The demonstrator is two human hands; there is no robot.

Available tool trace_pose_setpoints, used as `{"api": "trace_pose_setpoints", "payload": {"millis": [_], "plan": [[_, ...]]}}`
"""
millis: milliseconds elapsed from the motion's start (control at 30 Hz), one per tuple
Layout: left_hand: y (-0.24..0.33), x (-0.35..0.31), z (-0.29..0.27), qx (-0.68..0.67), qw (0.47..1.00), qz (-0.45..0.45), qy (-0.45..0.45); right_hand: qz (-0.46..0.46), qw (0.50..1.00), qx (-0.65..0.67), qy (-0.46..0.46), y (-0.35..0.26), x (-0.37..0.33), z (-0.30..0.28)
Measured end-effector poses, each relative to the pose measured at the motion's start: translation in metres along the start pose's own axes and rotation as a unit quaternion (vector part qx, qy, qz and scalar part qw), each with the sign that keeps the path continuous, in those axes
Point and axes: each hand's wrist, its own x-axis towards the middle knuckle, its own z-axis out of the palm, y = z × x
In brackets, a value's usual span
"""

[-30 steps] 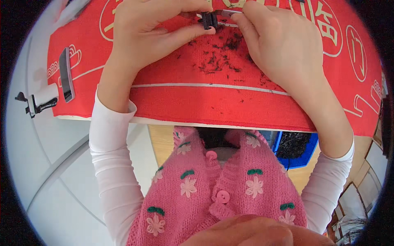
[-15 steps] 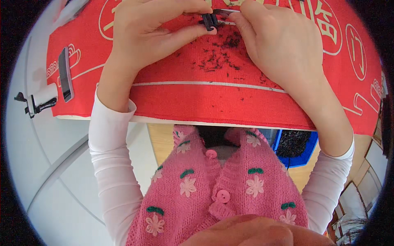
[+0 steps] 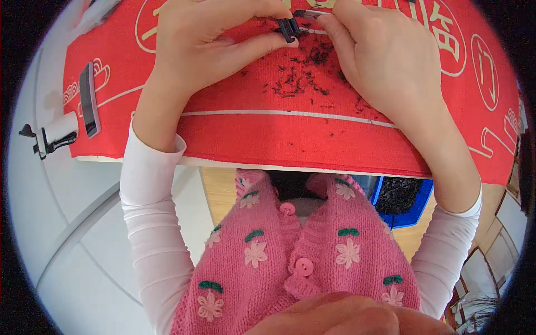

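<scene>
At the far middle of the red cloth, my left hand (image 3: 201,50) pinches a small black plastic part (image 3: 288,29) between thumb and fingertips. Just right of it, my right hand (image 3: 385,61) is closed around a slim knife (image 3: 310,14), its short grey blade pointing left toward the part. A narrow gap shows between blade and part. My right fingers hide most of the knife's handle. Below both hands, black shavings (image 3: 298,81) lie scattered over the cloth, with a denser clump nearer the right hand.
A phone (image 3: 88,100) lies near the left edge of the red-covered table (image 3: 268,139). Beyond that edge is a white roll-shaped thing with a black strap (image 3: 58,137). Under the table's front edge, a blue bin (image 3: 405,204) holds many black pieces.
The knife's blade has drawn slightly away from the black part, to the right and up. The part has tilted a little in my left fingers.
</scene>
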Motion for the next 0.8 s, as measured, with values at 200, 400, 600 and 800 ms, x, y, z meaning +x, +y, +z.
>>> {"api": "trace_pose_setpoints", "payload": {"millis": [200, 400, 600, 800], "plan": [[-0.0014, -0.0007, 0.0013, -0.004, 1.0, -0.002, 0.004, -0.013, 1.0, -0.006, 0.008, 0.0031, -0.0015, 0.0043], [0.0012, 0.0002, 0.0001, 0.001, 1.0, -0.008, -0.001, 0.003, 1.0, -0.005, -0.003, -0.0004, 0.0002, 0.0016], [-0.0017, 0.0, 0.001, -0.006, 1.0, 0.013, -0.001, -0.012, 1.0, -0.01, 0.014, 0.0014, -0.0019, 0.0063], [-0.0032, -0.0005, 0.0024, -0.009, 0.999, 0.03, 0.004, -0.01, 1.0, -0.012, 0.023, 0.0015, -0.0012, 0.009]]}}
